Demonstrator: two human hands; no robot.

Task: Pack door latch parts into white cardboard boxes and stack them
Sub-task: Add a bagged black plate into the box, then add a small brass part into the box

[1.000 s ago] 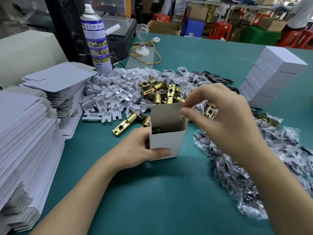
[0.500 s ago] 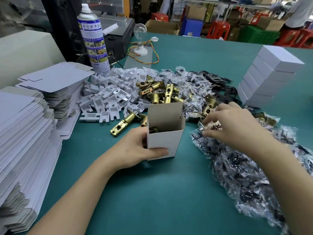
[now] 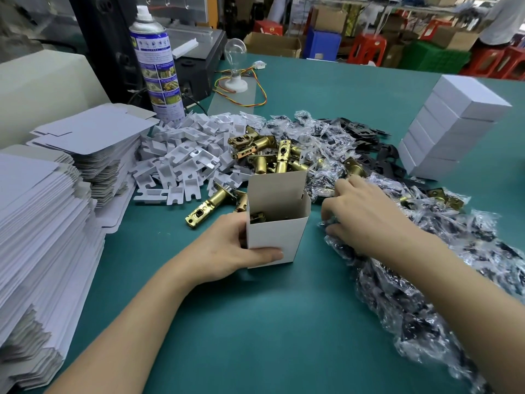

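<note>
White cardboard box (image 3: 277, 240) is standing upright and open-topped on the teal bench (image 3: 255, 322); the left hand (image 3: 224, 251) is gripping it, fingers curling round its left side and thumb lying across its front; a brass part (image 3: 257, 216) is showing inside. The right hand (image 3: 366, 220) is reaching just right of the box, fingers (image 3: 335, 207) curling down into clear plastic packets (image 3: 426, 294); whether they are pinching one cannot be told. Brass latches (image 3: 272, 155) are lying just beyond the left fingers; closed boxes (image 3: 454, 126) are standing stacked well beyond the right fingers.
</note>
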